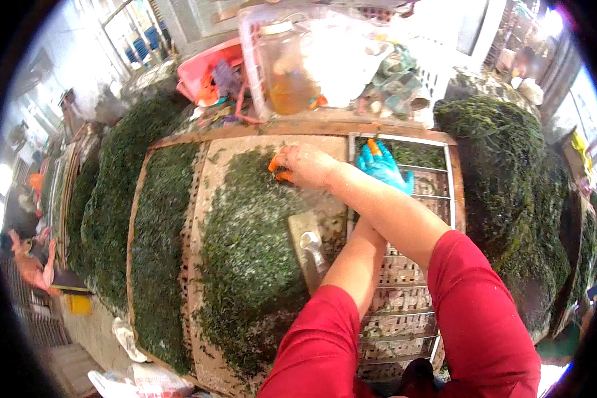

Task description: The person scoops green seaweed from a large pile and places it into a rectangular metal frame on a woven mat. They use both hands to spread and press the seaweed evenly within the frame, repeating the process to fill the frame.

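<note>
My forearms cross, the right one over the left. My right hand (306,166) wears orange finger cots and curls at the upper edge of a heap of chopped green seaweed (253,248); dark bits show between its fingertips. The heap lies on a pale board (273,142). My left hand (383,166), in a blue glove with one orange finger cot, rests with fingers apart over a barred metal frame (450,189). Seaweed (418,154) fills the frame's far end, around the gloved fingers. A flat plate with a metal handle (311,244) lies on the heap, partly hidden by my left arm.
A wooden rim (229,132) borders the work surface. Behind it stand a pink basin (211,54), a jar of amber liquid (283,74) and a plastic basket (251,59). Seaweed mounds (124,164) flank both sides. A person (35,263) is at the far left.
</note>
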The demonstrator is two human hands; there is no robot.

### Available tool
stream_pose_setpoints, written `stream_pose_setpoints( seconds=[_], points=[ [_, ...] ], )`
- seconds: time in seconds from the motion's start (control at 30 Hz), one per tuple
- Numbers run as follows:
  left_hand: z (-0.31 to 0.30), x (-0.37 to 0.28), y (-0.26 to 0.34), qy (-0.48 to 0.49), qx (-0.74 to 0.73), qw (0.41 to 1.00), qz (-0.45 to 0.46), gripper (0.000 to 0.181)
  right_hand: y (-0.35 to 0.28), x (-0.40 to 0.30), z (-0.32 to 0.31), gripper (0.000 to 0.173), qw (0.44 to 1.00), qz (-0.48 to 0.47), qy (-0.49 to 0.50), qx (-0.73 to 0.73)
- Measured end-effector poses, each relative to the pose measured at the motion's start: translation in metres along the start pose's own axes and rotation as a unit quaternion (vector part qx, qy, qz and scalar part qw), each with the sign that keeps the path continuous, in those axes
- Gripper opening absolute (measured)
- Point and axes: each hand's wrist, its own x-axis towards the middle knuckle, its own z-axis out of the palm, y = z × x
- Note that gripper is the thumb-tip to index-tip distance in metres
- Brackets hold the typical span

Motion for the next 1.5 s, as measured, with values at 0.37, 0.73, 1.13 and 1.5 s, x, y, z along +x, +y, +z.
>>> stream_pose_setpoints(
  seconds=[0.37,0.73,1.13,1.5],
  points=[
    [0.016,0.0,-0.023,0.264,-0.143,0.954,0.024,0.036,0.076,-0.185,-0.119,0.031,0.934,0.318,0.029,-0.163],
    [0.008,0.0,-0.013,0.139,-0.011,0.985,0.101,0.068,0.072,-0.241,-0.065,0.049,0.898,0.34,0.17,-0.22],
    [0.002,0.01,-0.023,0.054,0.072,0.986,0.143,0.075,0.07,-0.244,-0.061,0.039,0.9,0.339,0.186,-0.201],
    [-0.075,0.043,-0.063,-0.115,0.115,0.987,0.005,0.05,0.072,-0.246,-0.058,0.036,0.888,0.361,0.233,-0.165]
  ],
)
